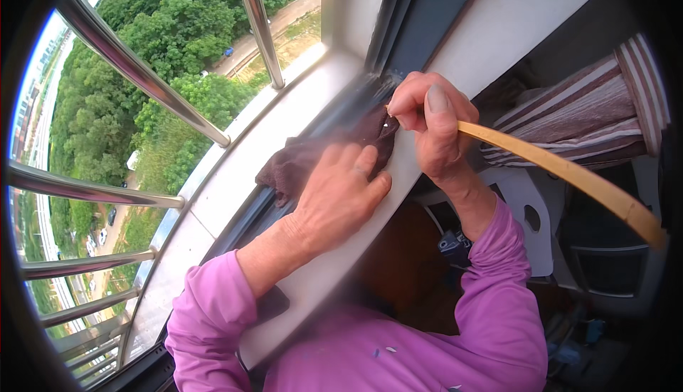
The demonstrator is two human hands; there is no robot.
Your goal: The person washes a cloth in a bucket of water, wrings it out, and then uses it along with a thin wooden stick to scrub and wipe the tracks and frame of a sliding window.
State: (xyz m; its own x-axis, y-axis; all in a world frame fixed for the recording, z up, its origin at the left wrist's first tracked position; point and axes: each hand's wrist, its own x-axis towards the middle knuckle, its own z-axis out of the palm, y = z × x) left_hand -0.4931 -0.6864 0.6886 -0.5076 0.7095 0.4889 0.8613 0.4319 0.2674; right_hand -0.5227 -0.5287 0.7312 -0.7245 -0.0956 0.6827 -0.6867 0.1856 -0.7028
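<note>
A dark brown cloth (295, 163) lies bunched over the dark window track (245, 225) on the pale sill. On top of it is my left hand (340, 189), its fingers bent and gripping the folds, a little blurred. My right hand (434, 118) is closed round a long, flat, yellowish wooden strip (569, 168). The strip's long end reaches out to the right. Its other end, mostly covered by my fingers, is beside the cloth's upper corner, near the dark window frame (420, 18).
Metal railing bars (142, 68) stand outside the sill, with trees and a road far below. A striped curtain (580, 107) hangs at the right. A dark flat object (272, 305) sits on the sill under my left forearm. Below right is a white panel with an oval hole (523, 214).
</note>
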